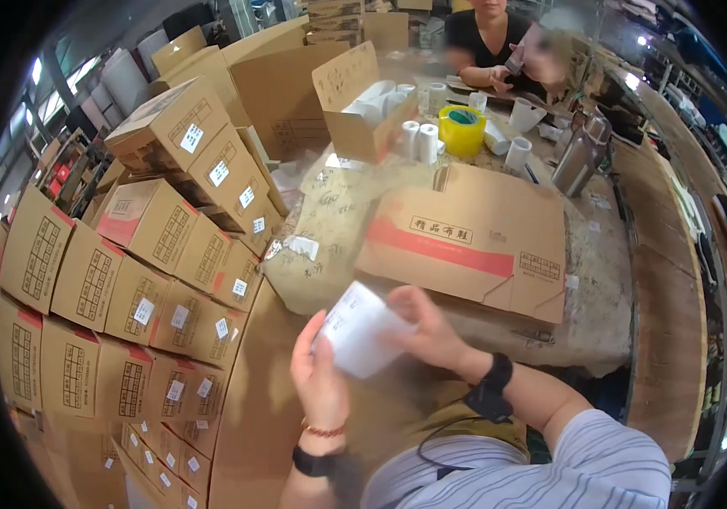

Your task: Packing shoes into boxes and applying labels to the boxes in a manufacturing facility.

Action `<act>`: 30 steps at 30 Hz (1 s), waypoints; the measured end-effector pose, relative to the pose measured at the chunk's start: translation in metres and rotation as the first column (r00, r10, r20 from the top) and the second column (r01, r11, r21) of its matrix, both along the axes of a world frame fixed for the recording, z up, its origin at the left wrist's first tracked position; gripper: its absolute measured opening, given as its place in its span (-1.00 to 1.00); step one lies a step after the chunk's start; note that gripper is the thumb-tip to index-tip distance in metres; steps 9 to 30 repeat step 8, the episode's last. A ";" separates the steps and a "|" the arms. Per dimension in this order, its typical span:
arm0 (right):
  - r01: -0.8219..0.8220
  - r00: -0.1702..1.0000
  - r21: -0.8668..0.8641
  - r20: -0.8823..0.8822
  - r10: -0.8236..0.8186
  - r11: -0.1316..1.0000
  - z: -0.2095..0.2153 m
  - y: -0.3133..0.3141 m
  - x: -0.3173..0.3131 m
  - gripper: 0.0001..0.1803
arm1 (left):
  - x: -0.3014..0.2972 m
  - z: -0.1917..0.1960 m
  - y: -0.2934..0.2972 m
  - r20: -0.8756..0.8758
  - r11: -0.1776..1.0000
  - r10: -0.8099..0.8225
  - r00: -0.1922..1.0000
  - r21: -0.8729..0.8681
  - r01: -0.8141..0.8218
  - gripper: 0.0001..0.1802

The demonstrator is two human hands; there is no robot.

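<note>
Cluttered table [601, 280], open box [363, 110] holding white rolls [376, 97]

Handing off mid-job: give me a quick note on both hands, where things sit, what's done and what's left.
Left hand and right hand both grip a white label roll above the table edge.
A flat cardboard carton lies on the table just beyond, unfolded.
Labelled boxes are stacked at left.
Done: roll in hand. Left: the flat carton looks untouched.

Both hands, left [319, 373] & right [431, 331], on white label roll [359, 331], flat carton [473, 242] behind, boxes [126, 280] stacked left
</note>
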State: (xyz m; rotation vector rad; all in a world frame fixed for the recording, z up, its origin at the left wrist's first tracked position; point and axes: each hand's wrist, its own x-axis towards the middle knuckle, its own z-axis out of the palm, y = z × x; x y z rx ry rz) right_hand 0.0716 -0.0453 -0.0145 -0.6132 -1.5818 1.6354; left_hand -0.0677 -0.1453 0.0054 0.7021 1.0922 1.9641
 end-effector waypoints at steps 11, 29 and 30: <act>0.257 0.914 0.395 0.197 -0.354 0.882 0.006 0.021 0.041 -0.75 | 0.048 -0.027 0.039 0.161 0.992 -0.129 0.979 0.028 0.126 -0.58; 0.257 0.914 0.395 0.197 -0.354 0.882 0.006 0.021 0.041 -0.75 | 0.048 -0.027 0.039 0.161 0.992 -0.129 0.979 0.028 0.126 -0.58; 0.257 0.914 0.395 0.197 -0.354 0.882 0.006 0.021 0.041 -0.75 | 0.048 -0.027 0.039 0.161 0.992 -0.129 0.979 0.028 0.126 -0.58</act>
